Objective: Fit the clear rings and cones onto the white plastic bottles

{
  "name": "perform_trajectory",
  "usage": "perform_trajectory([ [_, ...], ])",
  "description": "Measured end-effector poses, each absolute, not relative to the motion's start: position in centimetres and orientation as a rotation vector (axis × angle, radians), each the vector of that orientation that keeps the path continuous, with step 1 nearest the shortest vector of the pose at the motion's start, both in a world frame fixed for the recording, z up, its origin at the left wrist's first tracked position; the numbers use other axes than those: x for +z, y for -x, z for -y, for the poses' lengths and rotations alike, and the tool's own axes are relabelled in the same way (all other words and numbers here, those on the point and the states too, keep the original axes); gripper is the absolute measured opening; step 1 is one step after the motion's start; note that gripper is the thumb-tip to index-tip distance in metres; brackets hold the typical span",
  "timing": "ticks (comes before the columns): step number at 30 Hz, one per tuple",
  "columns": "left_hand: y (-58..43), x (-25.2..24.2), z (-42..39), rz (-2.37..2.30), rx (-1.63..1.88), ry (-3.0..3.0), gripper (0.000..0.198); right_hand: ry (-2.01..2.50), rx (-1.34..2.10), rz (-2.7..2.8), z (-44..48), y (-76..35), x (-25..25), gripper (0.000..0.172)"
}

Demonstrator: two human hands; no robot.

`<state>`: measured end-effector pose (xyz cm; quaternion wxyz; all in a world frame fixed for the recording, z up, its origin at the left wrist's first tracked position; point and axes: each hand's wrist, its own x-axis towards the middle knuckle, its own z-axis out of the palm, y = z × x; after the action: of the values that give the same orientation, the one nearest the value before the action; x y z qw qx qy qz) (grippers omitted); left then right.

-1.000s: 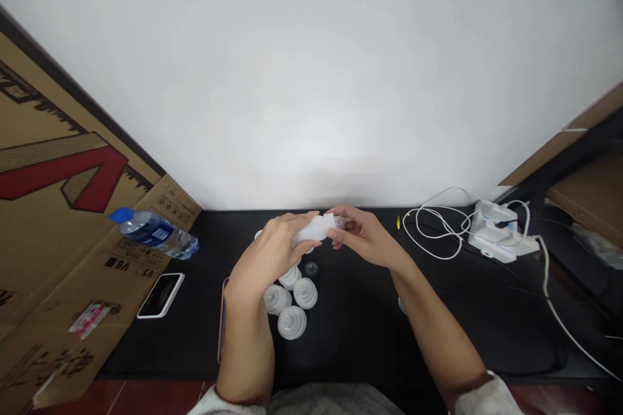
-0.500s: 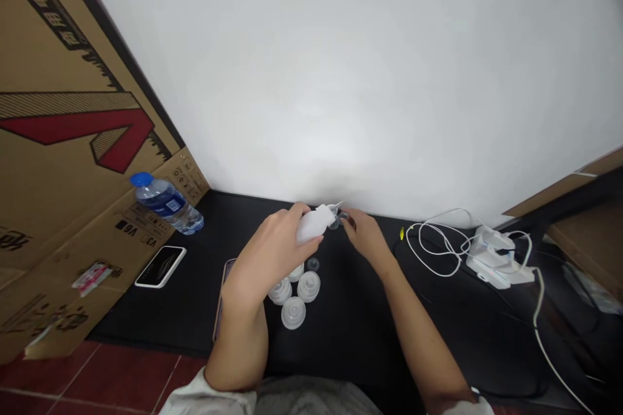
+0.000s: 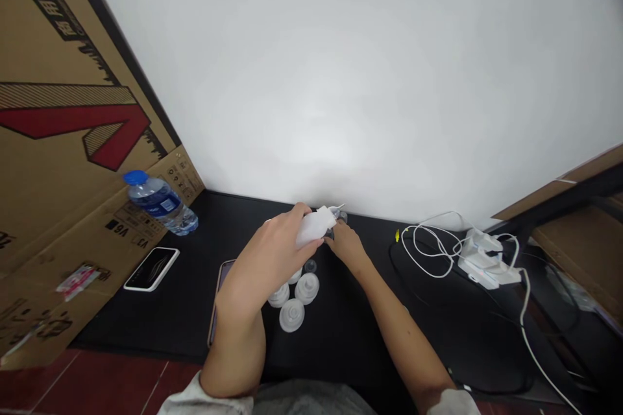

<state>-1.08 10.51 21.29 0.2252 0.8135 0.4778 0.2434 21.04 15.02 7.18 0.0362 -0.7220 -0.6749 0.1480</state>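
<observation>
My left hand (image 3: 263, 262) is wrapped round a white squeeze bottle (image 3: 311, 227), tilted so that its thin clear nozzle (image 3: 335, 209) points to the upper right. Close beside the nozzle, my right hand (image 3: 348, 248) has its fingers bent together near the table's back edge. A small grey piece (image 3: 329, 233) shows at its fingertips, partly hidden. Another small clear piece (image 3: 342, 216) shows just beyond the fingers. Below the hands stand several white round stepped parts, one of them at the front (image 3: 292, 315). A small clear disc (image 3: 310, 266) lies behind them.
On the left, a water bottle (image 3: 163, 202) leans by a big cardboard box (image 3: 63, 162), near a white-edged phone (image 3: 152, 268). Another phone (image 3: 214, 321) lies partly under my left arm. A white power strip (image 3: 487, 259) with looped cables is at the right. A white wall (image 3: 331, 78) rises behind.
My right hand has moved slightly left and towards me, bringing its fingertips under the nozzle. The left hand still holds the white bottle at about the same tilt. The view has shifted slightly.
</observation>
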Motion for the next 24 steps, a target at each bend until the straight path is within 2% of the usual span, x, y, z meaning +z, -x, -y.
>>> perform_trajectory([
  [4, 0.9, 21.4, -10.3, -1.282, 0.672, -2.302, 0.025, 2.167, 0.502, 2.113, -14.0, -22.9, 9.9, 0.034],
  [6, 0.8, 21.1, -10.2, -1.259, 0.722, -2.350, 0.031, 1.980, 0.540, 2.073, -12.8, -25.0, 12.1, 0.030],
  [9, 0.8, 20.5, -9.8, -1.257, 0.820, -2.405, 0.039, 1.564, 0.718, 1.895, -10.6, -28.3, 15.4, 0.039],
  [13, 0.7, 20.1, -9.4, -1.243, 0.856, -2.416, 0.043, 1.295, 0.867, 1.643, -8.3, -30.8, 18.4, 0.042],
  [17, 0.2, 20.4, -9.4, -1.214, 0.820, -2.409, 0.041, 1.136, 0.945, 1.481, -7.3, -31.4, 19.6, 0.039],
  [24, -1.1, 21.7, -8.8, -1.135, 0.747, -2.442, 0.041, 1.015, 1.077, 1.610, -6.4, -31.1, 20.0, 0.035],
])
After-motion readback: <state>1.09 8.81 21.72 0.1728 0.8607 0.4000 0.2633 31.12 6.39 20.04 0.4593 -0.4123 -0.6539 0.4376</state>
